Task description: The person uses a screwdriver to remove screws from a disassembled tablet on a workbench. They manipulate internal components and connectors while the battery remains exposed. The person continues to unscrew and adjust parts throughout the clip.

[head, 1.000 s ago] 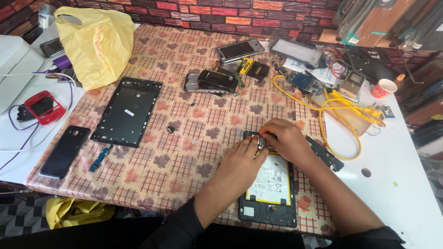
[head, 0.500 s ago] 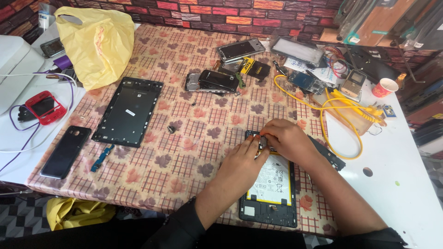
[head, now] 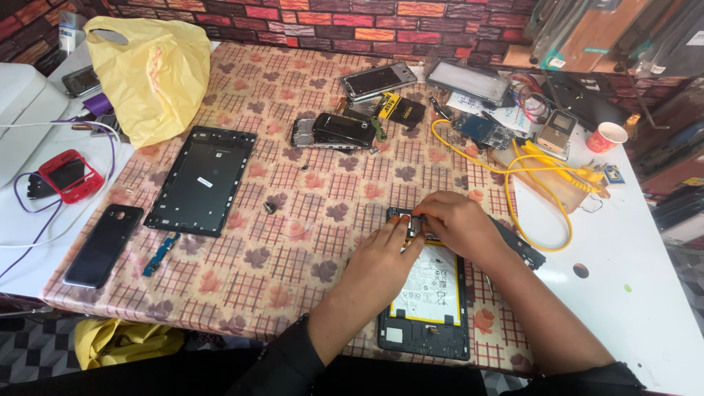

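On a table covered with a patterned cloth (head: 293, 257), a person bends both hands over the top end of an opened tablet (head: 425, 308), its pale battery exposed, lying near the table's front edge. The left hand (head: 381, 253) rests with fingers extended and close together, fingertips touching the tablet's upper edge; the right hand (head: 458, 224) curls over the same spot, fingers pinched narrow, though what they grip cannot be told. A detached black back cover (head: 202, 180) lies well apart to the left, beside a yellow plastic bag (head: 154, 73). A yellow cable (head: 543, 172) loops just right of the hands.
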